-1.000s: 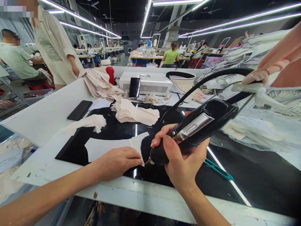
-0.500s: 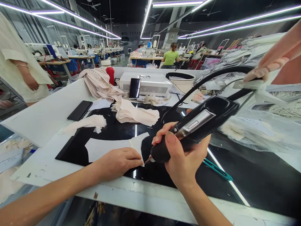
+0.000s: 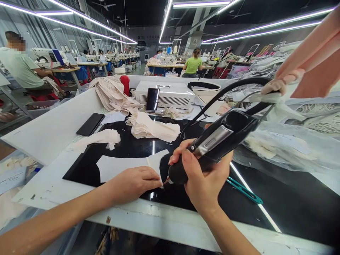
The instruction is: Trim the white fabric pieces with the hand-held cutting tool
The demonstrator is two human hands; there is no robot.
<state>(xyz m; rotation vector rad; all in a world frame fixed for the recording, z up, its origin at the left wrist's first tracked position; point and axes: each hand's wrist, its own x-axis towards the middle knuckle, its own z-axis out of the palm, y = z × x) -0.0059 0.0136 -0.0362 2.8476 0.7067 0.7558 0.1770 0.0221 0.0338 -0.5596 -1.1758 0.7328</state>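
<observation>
My right hand is wrapped round a black handheld tool with a metal strip, its small tip pointing down-left at the right edge of a white piece. That piece lies flat on the black board, with a cream strip across its right end. Fingers together, my left hand presses on the piece's lower right corner, beside the tip. Whether it also pinches the cloth cannot be made out. A black cable arches up from the tool, bound with pale cloth.
Behind lie stacked cream pieces, a black phone, an upright phone, a white vented box and a red container. Teal tweezers lie right of my right hand. Plastic-wrapped material borders the right side.
My right hand and the tool have shifted slightly left, the tip now against the piece's edge. The standing person at left has gone from view, and a seated person shows there.
</observation>
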